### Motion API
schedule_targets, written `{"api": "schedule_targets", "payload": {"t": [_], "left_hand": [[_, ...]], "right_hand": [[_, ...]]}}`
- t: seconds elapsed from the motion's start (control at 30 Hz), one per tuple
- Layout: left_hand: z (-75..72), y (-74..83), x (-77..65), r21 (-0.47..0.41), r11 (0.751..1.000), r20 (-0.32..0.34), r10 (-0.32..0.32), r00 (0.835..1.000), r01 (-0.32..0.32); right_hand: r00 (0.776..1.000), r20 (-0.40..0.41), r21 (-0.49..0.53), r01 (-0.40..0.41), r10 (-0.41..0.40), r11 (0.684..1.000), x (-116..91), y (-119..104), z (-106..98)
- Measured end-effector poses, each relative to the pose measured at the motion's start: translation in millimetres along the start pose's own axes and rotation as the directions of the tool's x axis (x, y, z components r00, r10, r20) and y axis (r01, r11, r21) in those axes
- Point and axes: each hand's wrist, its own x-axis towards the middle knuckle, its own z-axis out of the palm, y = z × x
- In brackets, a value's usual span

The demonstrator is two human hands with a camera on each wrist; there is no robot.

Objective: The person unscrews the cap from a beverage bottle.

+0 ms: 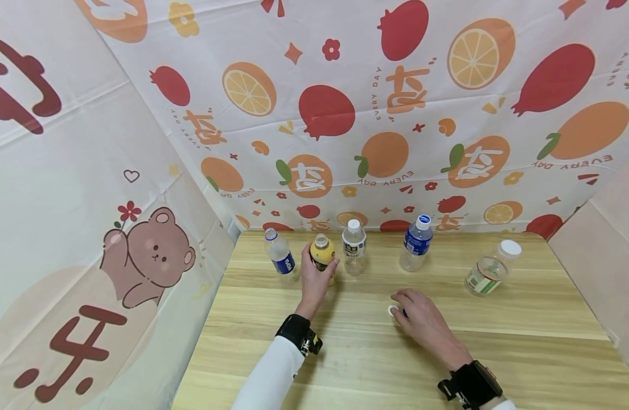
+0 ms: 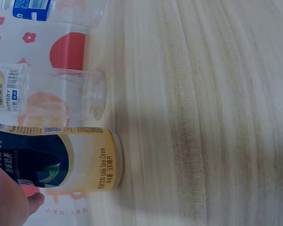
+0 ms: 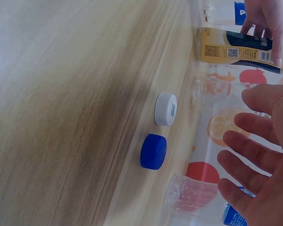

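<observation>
The white cap (image 3: pixel 165 109) and blue cap (image 3: pixel 153 151) lie on the worktop (image 1: pixel 360 364) by the nearer right hand (image 1: pixel 428 323), its fingers apart; the left hand (image 1: pixel 313 285) grips the upright yellow bottle (image 2: pixel 92 160).

Head pic bright, wrist pics dimmer, softer

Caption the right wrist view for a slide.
Open right grip near a round white plastic cap and a round blue plastic cap on a wooden tabletop.
</observation>
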Motion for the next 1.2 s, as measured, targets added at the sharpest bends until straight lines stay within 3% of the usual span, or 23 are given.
{"api": "schedule_targets", "payload": {"t": [0.27, 0.43, 0.6, 0.8, 1.0, 1.2], "left_hand": [[-3.6, -0.2, -3.8, -0.038, 0.999, 0.025, 0.005, 1.0, -0.004], [-8.3, -1.3, -13.3, -0.046, 0.999, 0.029, -0.013, 0.999, 0.014], [-18.9, -5.4, -28.1, 0.032, 0.999, 0.0, 0.011, 1.0, -0.011], [-35.2, -14.7, -38.6, 0.139, 0.984, -0.002, 0.116, 0.993, -0.114], [-48.9, -19.9, -49.1, 0.191, 0.963, 0.067, 0.183, 0.981, -0.192], [-60.1, -26.1, -59.6, 0.272, 0.936, 0.167, 0.185, 0.969, -0.225]], "right_hand": [[1.0, -0.026, 0.005, 0.013, -0.013, 1.0, 2, -2, -2], [0.999, -0.037, 0.008, 0.026, -0.026, 1.0, 4, -2, -3], [0.999, -0.038, 0.03, 0.028, -0.027, 0.999, 9, -2, -4], [1.0, -0.028, 0.074, -0.005, 0.007, 0.997, 19, -2, -6], [0.999, -0.031, 0.137, -0.036, 0.041, 0.99, 37, -4, -7], [0.997, -0.05, 0.18, -0.042, 0.052, 0.983, 57, -8, -11]]}}
